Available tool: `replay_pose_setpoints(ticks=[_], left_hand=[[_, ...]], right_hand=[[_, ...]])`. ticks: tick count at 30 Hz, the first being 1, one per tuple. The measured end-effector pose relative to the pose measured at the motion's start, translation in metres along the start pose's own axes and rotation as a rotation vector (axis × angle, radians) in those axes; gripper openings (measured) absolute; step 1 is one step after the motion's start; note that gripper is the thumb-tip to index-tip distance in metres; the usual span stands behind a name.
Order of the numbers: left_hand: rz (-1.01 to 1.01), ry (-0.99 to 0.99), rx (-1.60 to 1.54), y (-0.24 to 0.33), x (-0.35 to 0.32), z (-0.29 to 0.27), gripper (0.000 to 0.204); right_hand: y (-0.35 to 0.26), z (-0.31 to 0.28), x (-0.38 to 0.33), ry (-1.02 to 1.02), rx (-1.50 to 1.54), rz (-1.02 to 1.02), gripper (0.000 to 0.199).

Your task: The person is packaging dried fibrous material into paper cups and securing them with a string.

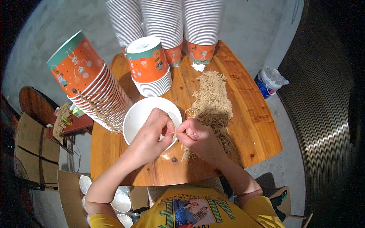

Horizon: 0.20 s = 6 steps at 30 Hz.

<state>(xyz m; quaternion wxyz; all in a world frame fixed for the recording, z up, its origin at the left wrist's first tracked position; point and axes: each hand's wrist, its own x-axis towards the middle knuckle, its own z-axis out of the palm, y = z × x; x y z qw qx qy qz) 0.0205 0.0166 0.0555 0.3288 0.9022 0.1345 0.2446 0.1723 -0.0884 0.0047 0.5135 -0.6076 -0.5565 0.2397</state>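
My left hand (153, 131) and my right hand (198, 139) meet just above the near right part of a white paper bucket (137, 116). Both are closed in a pinch on one thin tan cord (174, 132), which runs between the fingertips; its other parts are mostly hidden by my hands. The bucket stands mouth up, its white inside showing. Close by my right hand lies a thick bundle of tan cords (212, 97), spread lengthwise on the wooden table (251, 125).
Left of the bucket leans a tall stack of orange-and-green paper buckets (85, 62), with cords draped across it. A shorter upside-down stack (147, 68) stands behind. Wrapped bucket stacks (163, 26) line the far edge, near a crumpled white scrap (198, 67). A lined pail (270, 81) sits at right.
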Motion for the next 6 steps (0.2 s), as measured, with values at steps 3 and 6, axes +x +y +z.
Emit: replay_pose_setpoints(ticks=[3,6], left_hand=[[-0.066,-0.028,-0.038,0.0040,0.0003,-0.0034,0.013],[-0.039,-0.018,-0.054,0.0020,0.0004,-0.0019,0.013]], right_hand=[[-0.0067,-0.0006,0.0011,0.027,-0.015,-0.080,0.014],[-0.0025,0.0027,0.0018,0.082,0.017,-0.215,0.014]])
